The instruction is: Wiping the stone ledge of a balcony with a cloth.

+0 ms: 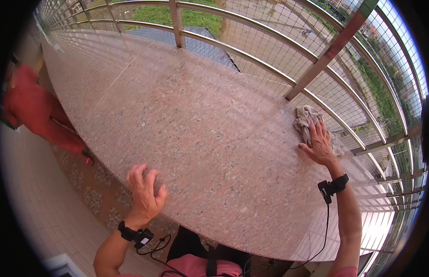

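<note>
A broad slab of speckled pinkish granite (207,138), its surface glossy, stretches before me. At its far right, my right hand (318,143) presses down on a crumpled grey-beige cloth (302,121), fingers over the near part and the thumb out to the side. Part of the cloth is hidden under the palm. Nothing is in my left hand (145,192); its fingers are apart and slightly bent, over the slab's near edge at lower left. Whether that hand touches the stone, I cannot tell. Each wrist wears a black strap with a small cabled device.
Metal railings (235,22) with wire mesh run along the slab's far side and curve round the right. A person in red clothing (37,104) stands beyond the left edge. A thin seam (124,71) crosses the stone. Black cables (327,235) hang near my arms.
</note>
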`<state>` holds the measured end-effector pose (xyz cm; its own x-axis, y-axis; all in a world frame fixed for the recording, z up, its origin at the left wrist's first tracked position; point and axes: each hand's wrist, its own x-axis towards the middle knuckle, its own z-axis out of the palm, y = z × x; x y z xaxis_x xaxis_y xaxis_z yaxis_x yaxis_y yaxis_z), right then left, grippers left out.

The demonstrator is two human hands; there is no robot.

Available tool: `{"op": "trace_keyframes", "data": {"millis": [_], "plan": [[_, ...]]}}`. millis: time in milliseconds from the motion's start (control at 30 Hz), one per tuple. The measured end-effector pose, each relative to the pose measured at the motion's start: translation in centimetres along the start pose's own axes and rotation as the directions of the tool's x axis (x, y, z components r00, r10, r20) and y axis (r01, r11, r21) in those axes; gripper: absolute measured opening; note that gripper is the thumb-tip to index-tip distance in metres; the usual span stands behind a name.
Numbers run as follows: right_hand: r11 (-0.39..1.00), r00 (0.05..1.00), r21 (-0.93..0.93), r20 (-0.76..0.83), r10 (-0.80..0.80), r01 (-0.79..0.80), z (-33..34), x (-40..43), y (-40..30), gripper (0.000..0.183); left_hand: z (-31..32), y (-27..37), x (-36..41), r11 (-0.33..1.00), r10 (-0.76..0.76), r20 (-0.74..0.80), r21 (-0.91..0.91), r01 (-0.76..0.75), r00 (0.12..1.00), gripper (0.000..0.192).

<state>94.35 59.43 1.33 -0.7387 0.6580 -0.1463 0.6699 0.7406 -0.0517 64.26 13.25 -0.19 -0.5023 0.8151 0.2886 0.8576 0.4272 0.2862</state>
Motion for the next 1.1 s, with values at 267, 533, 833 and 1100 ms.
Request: {"op": "trace_keyframes", "data": {"millis": [267,533,833,1100], "plan": [[1.0,1.0,-0.017,0.0,0.013,-0.013,-0.4,0.2,-0.5,0.105,0.5,-0.3,0.2,1.0,-0.015,-0.047,-0.02,0.014,0.999,0.048],[1.0,0.999,0.003,0.021,0.026,-0.026,-1.0,-0.2,-1.1,0.107,0.3,-0.1,0.2,1.0,0.0,-0.026,-0.019,-0.001,1.0,0.049],[0.999,1.0,-0.026,-0.001,0.029,-0.029,-0.4,-0.4,-0.6,0.108,0.4,0.0,0.4,1.0,0.004,-0.049,-0.02,-0.005,0.999,0.047],[1.0,1.0,-0.01,-0.025,-0.005,0.005,-0.3,0.2,-1.0,0.109,0.6,-0.2,0.1,0.999,-0.011,-0.054,-0.041,0.009,0.998,0.048]]}}
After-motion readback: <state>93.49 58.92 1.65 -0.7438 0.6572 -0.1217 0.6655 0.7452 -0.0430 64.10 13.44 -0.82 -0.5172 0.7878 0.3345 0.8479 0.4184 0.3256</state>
